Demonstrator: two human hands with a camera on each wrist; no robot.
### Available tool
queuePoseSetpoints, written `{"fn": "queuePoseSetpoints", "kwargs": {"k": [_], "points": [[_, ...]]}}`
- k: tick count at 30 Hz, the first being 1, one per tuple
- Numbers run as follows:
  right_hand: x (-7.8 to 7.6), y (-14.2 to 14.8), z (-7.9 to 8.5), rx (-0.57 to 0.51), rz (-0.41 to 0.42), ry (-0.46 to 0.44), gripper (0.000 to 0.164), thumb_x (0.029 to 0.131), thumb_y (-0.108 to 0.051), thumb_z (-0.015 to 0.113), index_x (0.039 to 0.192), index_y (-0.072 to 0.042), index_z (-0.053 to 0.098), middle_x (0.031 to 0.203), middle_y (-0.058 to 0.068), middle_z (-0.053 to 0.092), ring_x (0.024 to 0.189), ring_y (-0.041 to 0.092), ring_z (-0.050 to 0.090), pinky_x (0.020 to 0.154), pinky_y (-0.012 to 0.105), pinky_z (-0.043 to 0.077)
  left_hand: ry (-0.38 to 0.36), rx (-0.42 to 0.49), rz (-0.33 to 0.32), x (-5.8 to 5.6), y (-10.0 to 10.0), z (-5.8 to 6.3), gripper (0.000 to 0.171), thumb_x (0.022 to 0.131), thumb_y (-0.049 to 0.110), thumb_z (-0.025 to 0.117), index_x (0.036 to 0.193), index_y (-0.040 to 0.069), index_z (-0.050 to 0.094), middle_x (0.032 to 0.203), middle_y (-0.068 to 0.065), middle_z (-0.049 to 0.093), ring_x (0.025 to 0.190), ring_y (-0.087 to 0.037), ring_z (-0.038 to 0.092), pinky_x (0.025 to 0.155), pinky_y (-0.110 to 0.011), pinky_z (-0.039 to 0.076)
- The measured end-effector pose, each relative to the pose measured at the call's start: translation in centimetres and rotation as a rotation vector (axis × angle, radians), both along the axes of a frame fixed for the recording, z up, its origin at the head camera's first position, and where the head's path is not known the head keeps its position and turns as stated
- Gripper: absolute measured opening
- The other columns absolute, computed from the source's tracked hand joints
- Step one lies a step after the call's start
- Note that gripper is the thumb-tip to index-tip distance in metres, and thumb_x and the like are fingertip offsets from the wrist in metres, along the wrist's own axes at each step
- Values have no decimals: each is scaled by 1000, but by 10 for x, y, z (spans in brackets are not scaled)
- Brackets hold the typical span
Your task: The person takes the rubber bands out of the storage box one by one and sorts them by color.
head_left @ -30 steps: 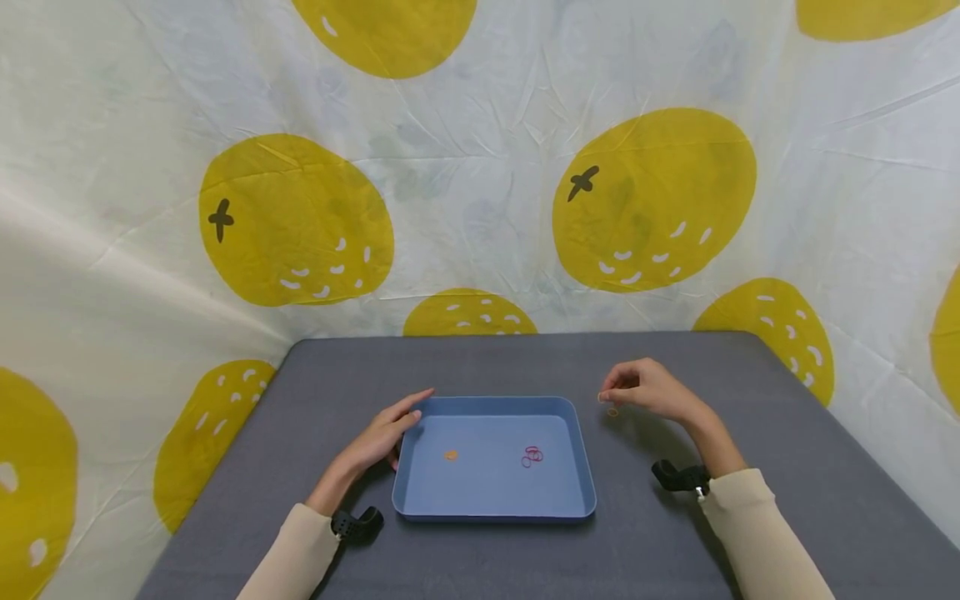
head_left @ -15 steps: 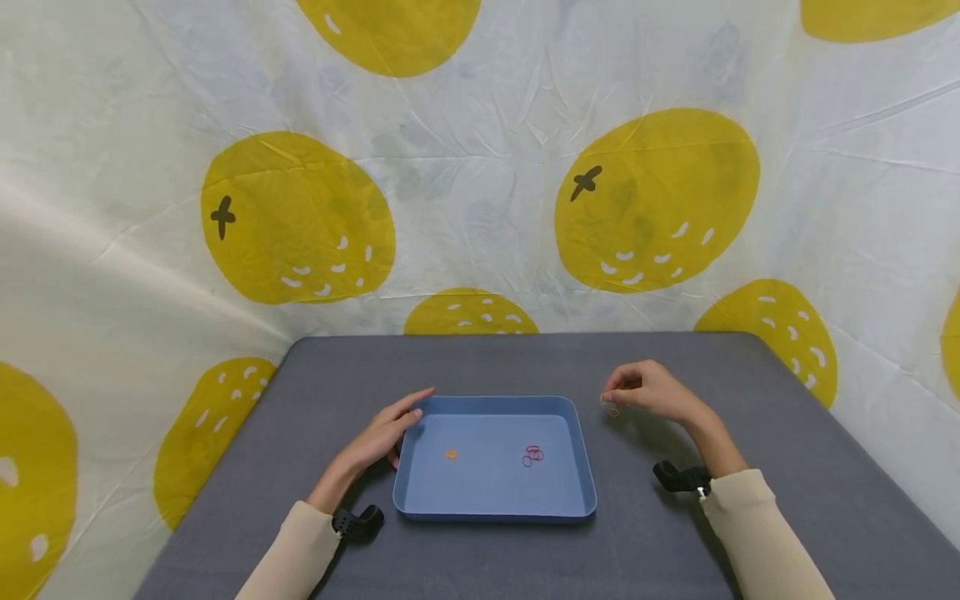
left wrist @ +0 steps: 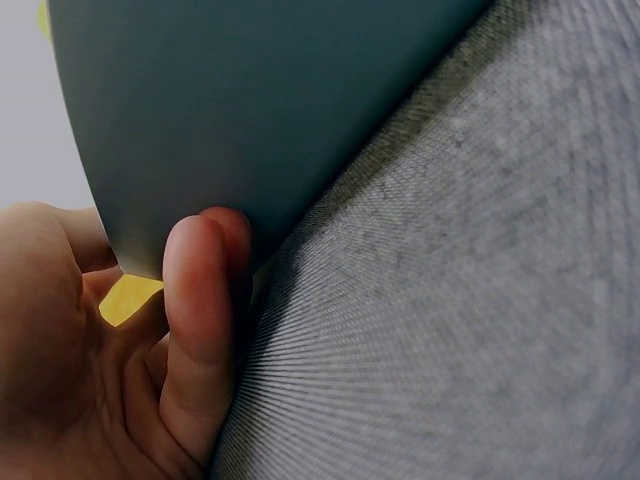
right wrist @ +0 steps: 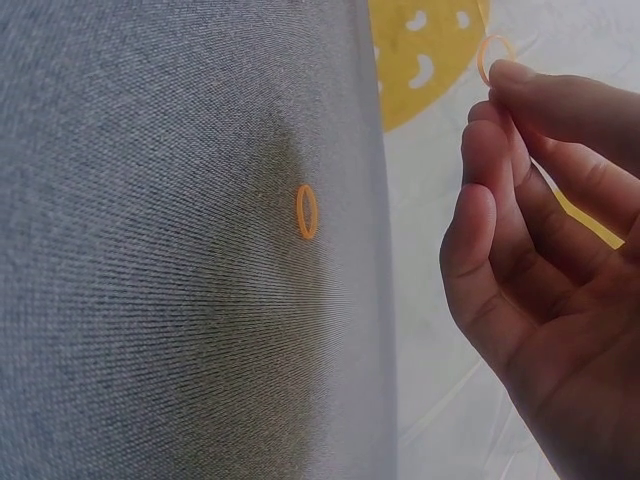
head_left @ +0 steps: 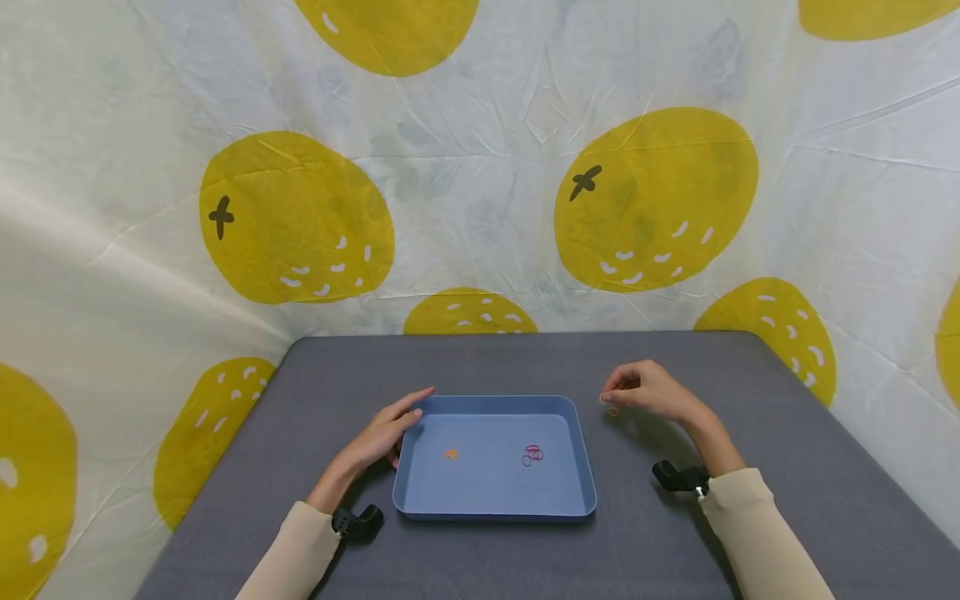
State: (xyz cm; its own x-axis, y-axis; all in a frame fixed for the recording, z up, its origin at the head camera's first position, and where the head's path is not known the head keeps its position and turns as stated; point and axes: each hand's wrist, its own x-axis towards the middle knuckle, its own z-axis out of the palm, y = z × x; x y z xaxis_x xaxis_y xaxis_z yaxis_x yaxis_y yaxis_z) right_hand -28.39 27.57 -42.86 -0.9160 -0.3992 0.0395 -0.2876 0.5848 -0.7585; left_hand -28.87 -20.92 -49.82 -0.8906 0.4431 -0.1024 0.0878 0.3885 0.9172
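My right hand (head_left: 648, 390) is raised over the table to the right of the tray. Between thumb and forefinger it pinches a small orange rubber band (right wrist: 484, 62). A second orange rubber band (right wrist: 307, 211) lies on the cloth below that hand. My left hand (head_left: 382, 433) grips the far left corner of the blue tray (head_left: 495, 510), thumb at the rim. In the left wrist view, fingers (left wrist: 195, 290) touch the tray's outer wall. Inside the tray are orange rubber bands (head_left: 451, 454) at the left and several red rubber bands (head_left: 533, 455) at the right.
Dark grey cloth (head_left: 510, 567) covers the table. A white curtain (head_left: 480, 208) printed with yellow fruit hangs behind and beside it. Both wrists wear a black strap (head_left: 678, 477).
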Motion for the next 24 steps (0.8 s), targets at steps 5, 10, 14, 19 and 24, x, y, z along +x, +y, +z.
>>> {"fn": "queuePoseSetpoints", "kwargs": {"k": [5, 10, 14, 19, 24], "points": [[0, 0, -1, 4, -3, -2, 14, 95, -16, 76, 97, -3, 77, 89, 19, 73, 74, 21, 67, 69, 33, 57, 4, -9, 7, 0, 0, 0, 47, 112, 38, 45, 159, 39, 40, 163, -13, 38, 49, -18, 56, 44, -35, 53], [-2, 0, -3, 7, -4, -3, 14, 95, -17, 76, 96, -3, 77, 89, 19, 74, 74, 23, 67, 70, 34, 57, 10, -18, 19, 0, 0, 0, 46, 112, 38, 44, 157, 42, 41, 162, -11, 40, 46, -19, 54, 44, -35, 54], [-2, 0, -4, 12, -4, -6, 14, 95, -17, 76, 97, -4, 77, 89, 18, 74, 75, 23, 68, 70, 34, 57, 8, -12, 24, 1, -1, 0, 46, 111, 38, 45, 157, 43, 41, 161, -13, 41, 46, -19, 54, 44, -37, 54], [-3, 1, -6, 33, 1, 1, 13, 95, -18, 75, 96, -5, 77, 88, 15, 74, 75, 24, 67, 68, 31, 55, 11, -9, 21, 1, 0, -1, 46, 111, 38, 46, 157, 42, 41, 160, -13, 42, 47, -20, 55, 44, -38, 54], [-3, 3, -8, 54, -13, 2, 14, 95, -19, 75, 95, -5, 77, 88, 14, 74, 76, 25, 66, 68, 30, 54, 15, -14, 17, 0, 0, -1, 46, 111, 39, 45, 157, 43, 41, 161, -12, 42, 47, -20, 56, 44, -37, 55]]}}
